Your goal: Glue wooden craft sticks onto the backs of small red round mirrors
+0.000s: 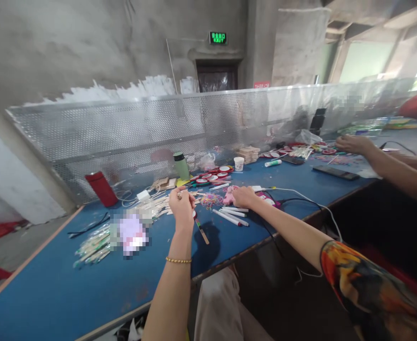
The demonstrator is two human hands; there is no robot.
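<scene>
My left hand (182, 204), with a gold bracelet at the wrist, is raised above the blue table (52, 293) with its fingers closed on a flat wooden stick (201, 230) that slants down to the tabletop. My right hand (244, 196) reaches forward and rests over a pink toy-like object (229, 195), fingers curled on it. Between the hands lies a small heap of coloured rubber bands (211, 200). White glue sticks or markers (231, 215) lie just below my right hand. A pile of wooden sticks (151, 206) sits left of my left hand.
A perforated metal screen (123, 128) runs along the table's far side. A red box (101, 188), green bottle (182, 166), white cup (239, 163) and red-and-white round pieces (213, 176) stand behind. White and black cables (301, 196) cross at right. Another person's arms (379, 161) work at right.
</scene>
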